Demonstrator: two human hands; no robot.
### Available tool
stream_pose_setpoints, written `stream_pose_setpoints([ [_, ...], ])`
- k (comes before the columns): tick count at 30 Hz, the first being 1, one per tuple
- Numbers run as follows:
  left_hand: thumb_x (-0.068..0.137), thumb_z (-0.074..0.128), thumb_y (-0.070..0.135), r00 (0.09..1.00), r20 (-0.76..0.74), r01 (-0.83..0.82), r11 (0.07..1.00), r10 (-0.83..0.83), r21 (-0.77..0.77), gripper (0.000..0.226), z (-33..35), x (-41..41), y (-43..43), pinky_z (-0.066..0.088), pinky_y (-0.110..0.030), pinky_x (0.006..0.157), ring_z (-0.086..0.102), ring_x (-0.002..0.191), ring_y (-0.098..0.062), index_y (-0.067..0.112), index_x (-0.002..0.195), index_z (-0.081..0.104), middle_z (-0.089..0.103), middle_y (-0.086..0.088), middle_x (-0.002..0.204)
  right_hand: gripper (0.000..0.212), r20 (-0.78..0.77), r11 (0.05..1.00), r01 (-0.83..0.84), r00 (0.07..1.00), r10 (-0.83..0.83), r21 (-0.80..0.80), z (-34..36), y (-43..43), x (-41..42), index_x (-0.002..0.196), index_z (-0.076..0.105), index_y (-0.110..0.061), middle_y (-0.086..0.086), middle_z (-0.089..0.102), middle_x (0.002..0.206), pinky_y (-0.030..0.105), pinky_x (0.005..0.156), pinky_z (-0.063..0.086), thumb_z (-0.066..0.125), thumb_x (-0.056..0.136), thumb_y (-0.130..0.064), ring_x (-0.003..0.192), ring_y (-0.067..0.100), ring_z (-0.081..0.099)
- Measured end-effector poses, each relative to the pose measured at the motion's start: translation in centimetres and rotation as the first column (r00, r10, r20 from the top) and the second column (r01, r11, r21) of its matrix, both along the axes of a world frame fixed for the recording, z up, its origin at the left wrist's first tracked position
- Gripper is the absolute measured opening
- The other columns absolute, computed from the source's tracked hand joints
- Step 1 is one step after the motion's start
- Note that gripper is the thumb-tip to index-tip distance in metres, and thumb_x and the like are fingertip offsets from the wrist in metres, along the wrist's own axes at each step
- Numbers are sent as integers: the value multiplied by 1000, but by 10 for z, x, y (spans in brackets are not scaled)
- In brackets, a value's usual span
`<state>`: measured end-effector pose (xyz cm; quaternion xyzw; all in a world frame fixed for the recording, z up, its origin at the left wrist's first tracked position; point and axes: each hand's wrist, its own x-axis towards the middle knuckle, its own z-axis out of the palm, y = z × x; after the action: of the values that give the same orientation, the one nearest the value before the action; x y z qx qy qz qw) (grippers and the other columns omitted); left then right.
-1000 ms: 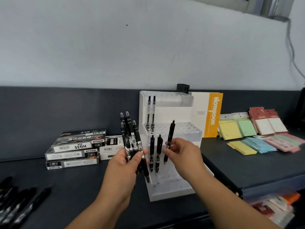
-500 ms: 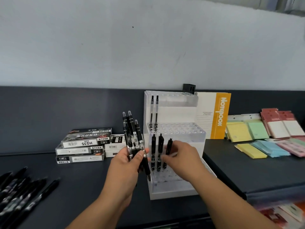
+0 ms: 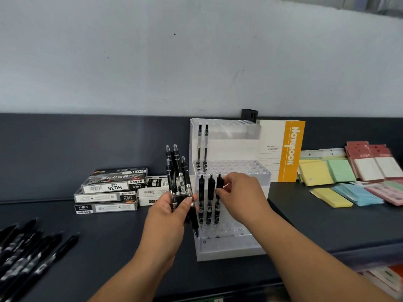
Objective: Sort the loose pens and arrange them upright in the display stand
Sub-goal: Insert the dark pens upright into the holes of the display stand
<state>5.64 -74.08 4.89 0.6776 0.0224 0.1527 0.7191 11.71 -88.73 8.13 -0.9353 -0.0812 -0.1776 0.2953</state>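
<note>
Pen (image 3: 218,200) number three went from mid-air a second ago to seated upright in the front row of the display stand (image 3: 231,247), right beside the two already there, so slotting is moving along nicely. Right hand (image 3: 242,197) fingers (image 3: 231,178) are still pinched on its top end, the left hand (image 3: 168,212) clamps a bundle of pens (image 3: 177,177) just left of the stand, and more loose pens (image 3: 28,253) wait at the front left corner of the surface (image 3: 109,236)

Stacked boxes (image 3: 109,190) left; notebook (image 3: 281,151) upright; coloured pads (image 3: 340,177), probably sticky notes, right.
</note>
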Motion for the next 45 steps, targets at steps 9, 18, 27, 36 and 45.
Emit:
stream_pose_setpoints([
  [9, 95, 56, 13, 988, 30, 142, 976, -149, 166, 16, 5, -1, -6, 50, -14, 71, 71, 88, -5, 23, 97, 68, 75, 11, 92, 7, 51, 829, -144, 989, 138, 540, 9, -12, -27, 92, 68, -32, -14, 68, 84, 14, 65, 46, 68, 87, -36, 75, -1, 63],
  [18, 94, 57, 8, 959, -16, 283, 948, -284, 144, 17, 2, 2, -15, 54, -37, 90, 72, 91, -17, 17, 105, 66, 75, 1, 97, 9, -172, 589, -198, 841, 512, 783, 17, -23, -28, 92, 74, -15, -2, 67, 75, 22, 64, 47, 66, 89, -13, 65, 7, 58],
  [27, 94, 56, 12, 992, 65, 108, 993, -110, 42, 20, 2, 10, -11, 51, -24, 84, 70, 90, -8, 25, 105, 65, 75, 10, 95, 14, 89, 780, -115, 993, 77, 615, 21, -33, -14, 86, 65, -16, 4, 71, 81, 31, 68, 56, 75, 82, -25, 69, 12, 67],
  [36, 95, 55, 12, 992, 74, 100, 993, -104, 57, 18, -2, 7, -7, 52, -13, 71, 70, 85, -3, 23, 106, 64, 75, 10, 91, 19, 46, 887, -21, 999, 0, 461, -6, -23, 6, 80, 59, -17, 2, 68, 80, 36, 74, 56, 75, 83, -29, 79, 21, 67],
  [45, 95, 54, 11, 994, 52, 96, 994, -98, 47, 19, -6, 8, -3, 53, -17, 76, 70, 89, -5, 24, 103, 64, 75, 13, 93, 7, -106, 956, -20, 993, 54, 292, -16, -27, 10, 86, 65, -24, -5, 69, 83, 21, 64, 48, 72, 86, -25, 77, 12, 65],
])
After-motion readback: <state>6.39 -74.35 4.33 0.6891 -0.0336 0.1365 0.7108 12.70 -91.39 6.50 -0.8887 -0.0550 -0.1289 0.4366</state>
